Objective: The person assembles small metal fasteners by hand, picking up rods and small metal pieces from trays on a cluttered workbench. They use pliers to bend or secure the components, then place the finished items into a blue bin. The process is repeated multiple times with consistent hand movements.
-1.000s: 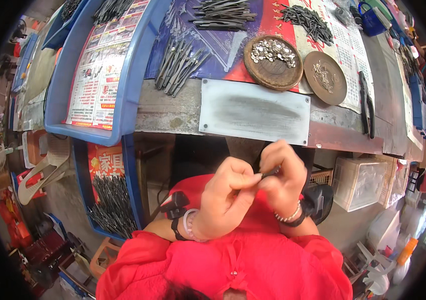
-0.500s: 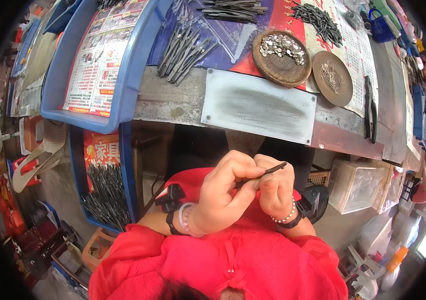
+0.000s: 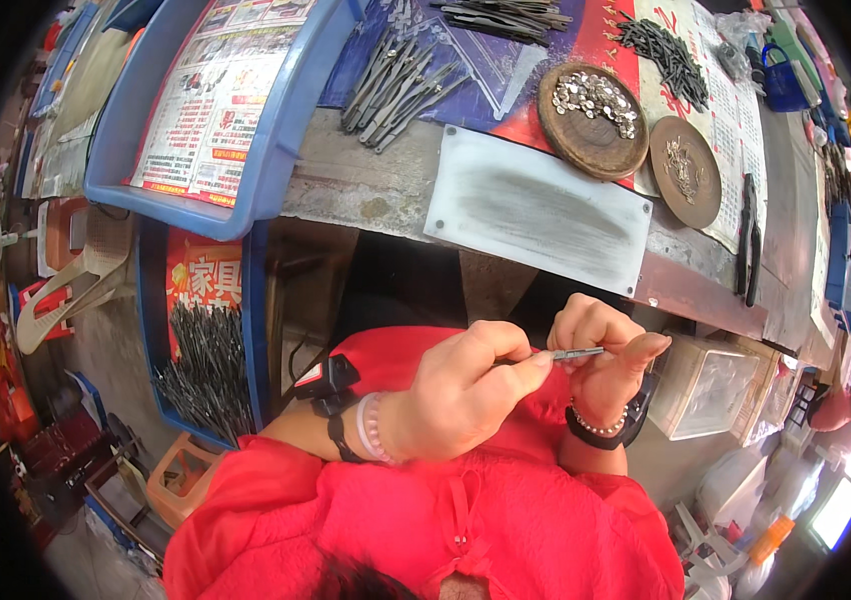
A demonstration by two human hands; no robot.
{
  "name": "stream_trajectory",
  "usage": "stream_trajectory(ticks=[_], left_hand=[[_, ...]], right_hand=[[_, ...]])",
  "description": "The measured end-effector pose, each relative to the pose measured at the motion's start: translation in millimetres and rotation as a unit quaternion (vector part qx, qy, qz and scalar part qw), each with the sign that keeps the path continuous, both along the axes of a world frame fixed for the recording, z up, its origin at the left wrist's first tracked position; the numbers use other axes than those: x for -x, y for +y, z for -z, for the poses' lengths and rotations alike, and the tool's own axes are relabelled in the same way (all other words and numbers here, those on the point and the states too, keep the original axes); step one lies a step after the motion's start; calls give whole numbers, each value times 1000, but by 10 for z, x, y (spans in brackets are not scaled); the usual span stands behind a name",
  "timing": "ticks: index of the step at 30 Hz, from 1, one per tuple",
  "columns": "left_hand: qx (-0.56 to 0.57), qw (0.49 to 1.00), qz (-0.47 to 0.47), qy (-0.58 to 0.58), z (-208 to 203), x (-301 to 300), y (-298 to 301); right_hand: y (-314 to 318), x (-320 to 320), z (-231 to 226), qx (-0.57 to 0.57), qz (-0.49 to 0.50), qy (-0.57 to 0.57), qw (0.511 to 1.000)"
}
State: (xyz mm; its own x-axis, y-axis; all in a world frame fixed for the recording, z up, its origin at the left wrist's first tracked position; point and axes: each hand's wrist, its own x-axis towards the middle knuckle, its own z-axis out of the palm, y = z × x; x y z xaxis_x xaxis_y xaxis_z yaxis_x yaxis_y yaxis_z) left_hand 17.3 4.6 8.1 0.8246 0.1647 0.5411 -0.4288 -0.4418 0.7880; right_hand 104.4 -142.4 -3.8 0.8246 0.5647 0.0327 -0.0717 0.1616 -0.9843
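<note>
My left hand (image 3: 471,390) pinches a slim metal piece (image 3: 580,353) between thumb and fingers, above my lap. Its grey tip sticks out to the right, and the rest is hidden in the grip. My right hand (image 3: 606,370) is beside that tip, thumb stretched away to the right and fingers loosely curled behind the piece. I cannot make out anything held in it. Beyond both hands, a white plate (image 3: 536,205) with a dark smudge lies at the bench's front edge.
A wooden dish (image 3: 594,160) holds small shiny discs; a brown dish (image 3: 701,200) holds small brass-coloured bits. Pliers (image 3: 748,240) lie at the right. Slim metal pieces (image 3: 401,90) lie behind. A blue tray (image 3: 268,170) is at the left, with a blue bin (image 3: 258,340) of dark rods below.
Both hands have shifted right. My right hand has opened its thumb away from the piece, and the piece now points level, its tip looking greyer.
</note>
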Motion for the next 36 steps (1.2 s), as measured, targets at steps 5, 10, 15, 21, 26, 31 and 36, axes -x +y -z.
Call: stream_trajectory(ticks=[5, 10, 15, 21, 26, 31, 36], left_hand=[[-33, 999, -9, -1, 14, -12, 2], [52, 995, 16, 79, -30, -25, -6], [165, 976, 53, 134, -7, -39, -29], [164, 980, 24, 114, 28, -9, -31], [92, 991, 5, 96, -5, 19, -9], [-78, 997, -9, 10, 20, -17, 69], [-163, 986, 1, -28, 69, -31, 154]], right_hand=[[-33, 16, -18, 17, -54, -55, 997], [30, 123, 127, -28, -57, -27, 998], [139, 281, 239, -49, 55, -122, 990], [98, 232, 131, -30, -66, 39, 997], [91, 183, 167, 35, -120, -130, 984], [45, 148, 270, -22, -108, 16, 994], [-119, 106, 255, 1, -111, 106, 988]])
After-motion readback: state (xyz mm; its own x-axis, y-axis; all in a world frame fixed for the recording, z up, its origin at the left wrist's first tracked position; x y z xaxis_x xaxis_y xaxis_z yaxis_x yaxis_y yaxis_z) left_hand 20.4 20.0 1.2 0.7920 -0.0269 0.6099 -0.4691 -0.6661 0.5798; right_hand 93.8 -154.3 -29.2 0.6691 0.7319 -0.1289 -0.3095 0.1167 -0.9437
